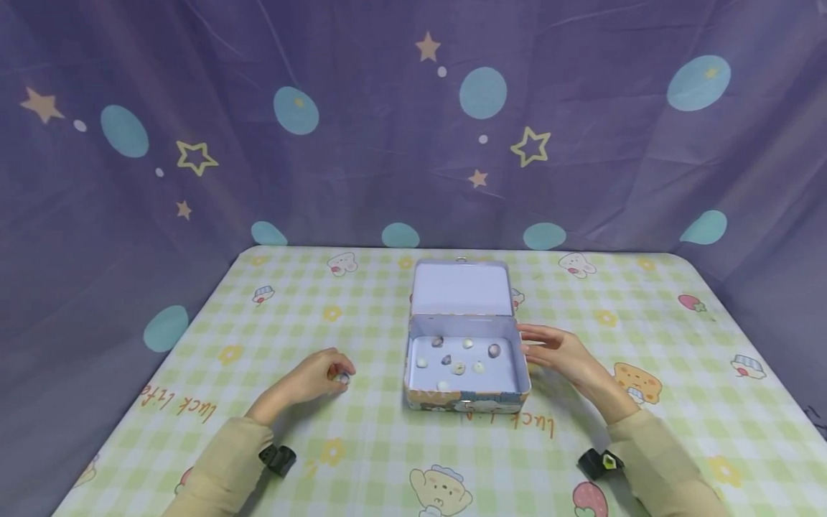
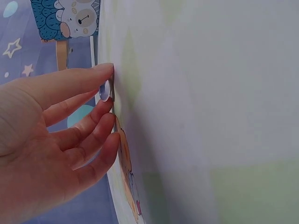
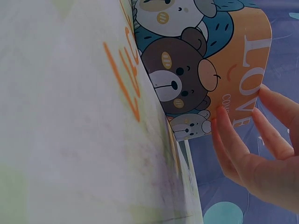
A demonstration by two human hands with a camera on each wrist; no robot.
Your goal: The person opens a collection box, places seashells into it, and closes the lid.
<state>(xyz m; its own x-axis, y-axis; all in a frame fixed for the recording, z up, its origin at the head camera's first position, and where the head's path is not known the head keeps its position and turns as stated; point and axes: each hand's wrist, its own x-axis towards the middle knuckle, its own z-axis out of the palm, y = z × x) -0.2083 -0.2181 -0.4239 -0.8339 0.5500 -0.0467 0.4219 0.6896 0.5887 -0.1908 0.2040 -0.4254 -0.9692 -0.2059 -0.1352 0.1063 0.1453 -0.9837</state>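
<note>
At the left of the head view, my left hand [image 1: 316,375] is down at the cloth, with a small shiny shell [image 1: 344,378] between its thumb and fingers. The left wrist view shows that shell [image 2: 105,90] just under the thumb tip, partly hidden by the fingers. An open tin box [image 1: 466,402] stands in the middle with its lid [image 1: 461,287] tipped back. Several small shells, pale and dark, lie spread on its floor, among them a brown one [image 1: 494,350]. My right hand [image 1: 561,355] rests straight fingertips against the box's right side, printed with cartoon bears.
A green-and-white checked tablecloth [image 1: 362,445] with cartoon prints covers the table. Behind it hangs a purple curtain [image 1: 362,165] with stars and blue ovals. Black wrist cameras are strapped below both hands, the left one [image 1: 278,459] close over the cloth.
</note>
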